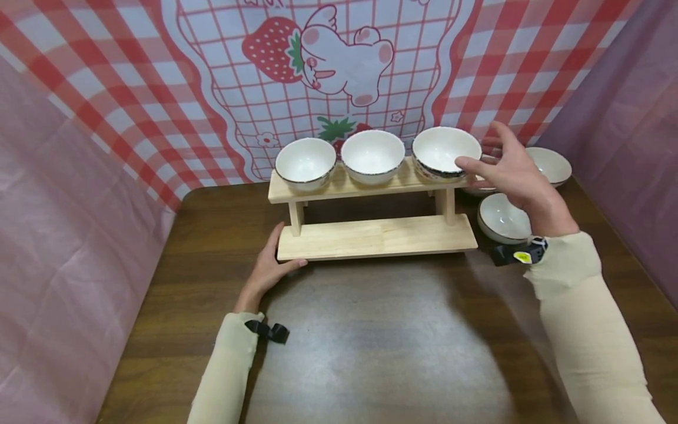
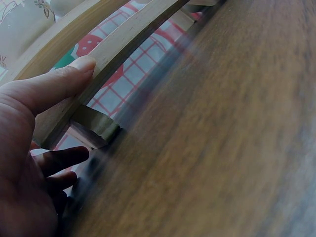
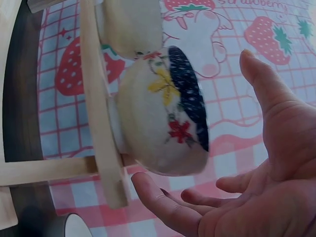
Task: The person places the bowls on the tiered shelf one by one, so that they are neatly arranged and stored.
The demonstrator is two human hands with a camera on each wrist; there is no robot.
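Note:
Three white bowls stand in a row on the top board of a two-step wooden rack: left, middle and right. My left hand grips the lower board's left end; in the left wrist view this hand has its thumb on the board's edge, other fingers bent below. Spread around the right bowl's right side is my right hand. In the right wrist view the flowered, dark-patterned bowl sits on the board, with a gap between it and the thumb of the hand.
On the wooden table, right of the rack, a bowl stands near the lower board, another farther back, and a third is partly hidden behind the right hand. A checked strawberry cloth hangs behind; pink cloth hangs at the sides.

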